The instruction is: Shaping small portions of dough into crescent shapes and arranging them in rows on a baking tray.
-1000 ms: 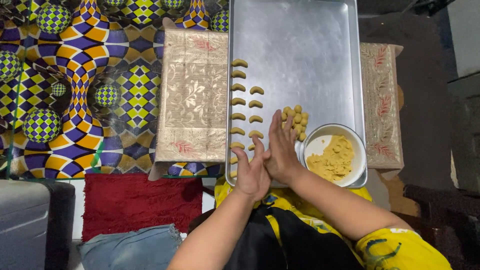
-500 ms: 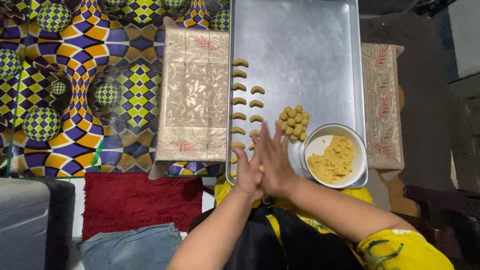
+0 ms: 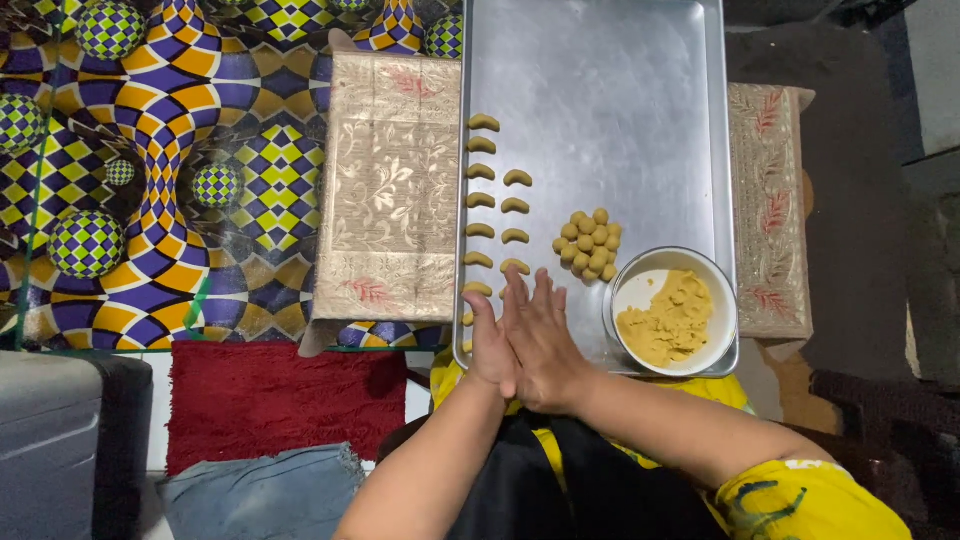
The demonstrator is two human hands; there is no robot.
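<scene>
Far left of the hands: a grey box-like case (image 3: 60, 440) stands at the lower corner, with a carpet of purple, yellow and green checkered swirls (image 3: 170, 170) beyond it.
Left of the hands: a dark red shaggy mat (image 3: 285, 400) lies beside the left forearm, and a piece of faded blue denim (image 3: 265, 495) lies below it.
Up and left of the hands: a beige cloth with a leaf pattern and red sprigs (image 3: 390, 190) covers the worktop, running under the tray's left edge.
Left hand (image 3: 490, 345): flat, fingers straight, its palm pressed against the right palm over the near edge of the tray. Whether any dough sits between the palms cannot be told.
Right hand (image 3: 540, 340): flat too, fingers slightly spread, laid over the left one, pointing away from the body.
Under the hands: a large rectangular silver metal baking tray (image 3: 620, 90), most of its surface bare.
Just ahead of the hands: small tan crescent-shaped dough pieces (image 3: 482, 172) in a long column by the tray's left rim, and a shorter column beside it; the nearest crescent is just beyond the fingertips.
Ahead and right of the hands: a cluster of small round tan dough balls (image 3: 588, 243) packed together on the tray.
Right of the hands: a round white bowl (image 3: 655, 283) at the tray's near right corner, holding a lump of yellow dough (image 3: 672, 322).
Below the hands: yellow clothing (image 3: 800, 500) with a black garment over the lap.
</scene>
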